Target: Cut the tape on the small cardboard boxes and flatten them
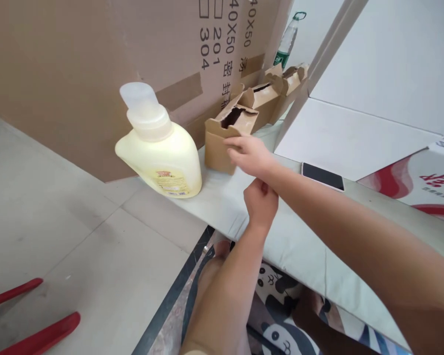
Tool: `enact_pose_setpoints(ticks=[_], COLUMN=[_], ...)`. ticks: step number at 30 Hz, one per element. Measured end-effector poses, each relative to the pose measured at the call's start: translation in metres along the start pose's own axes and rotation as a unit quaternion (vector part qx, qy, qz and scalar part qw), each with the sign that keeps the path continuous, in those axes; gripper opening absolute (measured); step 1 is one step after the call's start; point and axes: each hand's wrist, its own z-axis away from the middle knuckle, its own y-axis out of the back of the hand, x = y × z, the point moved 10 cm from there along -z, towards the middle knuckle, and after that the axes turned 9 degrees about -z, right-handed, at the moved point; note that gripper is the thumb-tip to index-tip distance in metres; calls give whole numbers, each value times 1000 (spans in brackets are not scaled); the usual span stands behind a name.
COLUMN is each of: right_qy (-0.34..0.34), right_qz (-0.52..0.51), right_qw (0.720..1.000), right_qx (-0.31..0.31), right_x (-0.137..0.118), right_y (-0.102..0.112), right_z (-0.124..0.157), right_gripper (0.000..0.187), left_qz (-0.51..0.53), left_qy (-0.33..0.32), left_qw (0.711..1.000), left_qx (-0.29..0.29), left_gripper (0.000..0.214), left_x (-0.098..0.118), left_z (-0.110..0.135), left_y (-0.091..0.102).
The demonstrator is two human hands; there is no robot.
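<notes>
My right hand (252,154) reaches over the table with its fingers stretched out and apart. Its fingertips are at the near corner of the closest small brown cardboard box (219,146); whether they touch it I cannot tell. Just below, my left hand (262,203) is closed near my right wrist, and whatever may be in its fingers is hidden. That nearest box has a torn, partly open top with a dark inside. Left of it, a large pale yellow detergent bottle (173,160) with a whitish cap (142,106) stands at the table's edge.
More small brown boxes (268,96) line up behind the first. A huge carton (96,74) rises at the left. A phone (322,176) lies on the pale tabletop (299,217). Beyond are a green-labelled plastic bottle (286,42) and a red-and-white box (425,180). Red bars (48,335) are at lower left.
</notes>
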Motion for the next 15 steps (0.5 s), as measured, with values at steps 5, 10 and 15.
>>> enact_pose_setpoints(ticks=[5,10,15], right_qy=[-113,-38,61], right_qz=[-111,-146,-89], right_qw=[970,965,990], right_qx=[186,213,90], right_x=[50,47,-2], right_y=[97,146,125], right_z=[91,214,305], right_gripper=[25,17,20], left_qz=[28,69,-139], left_qy=[-241,-308,-127], left_qw=[958,938,977], left_qx=[152,146,-101], left_gripper=[14,13,29], left_x=[87,134,92], left_z=[35,46,18], left_y=[50,61,-12])
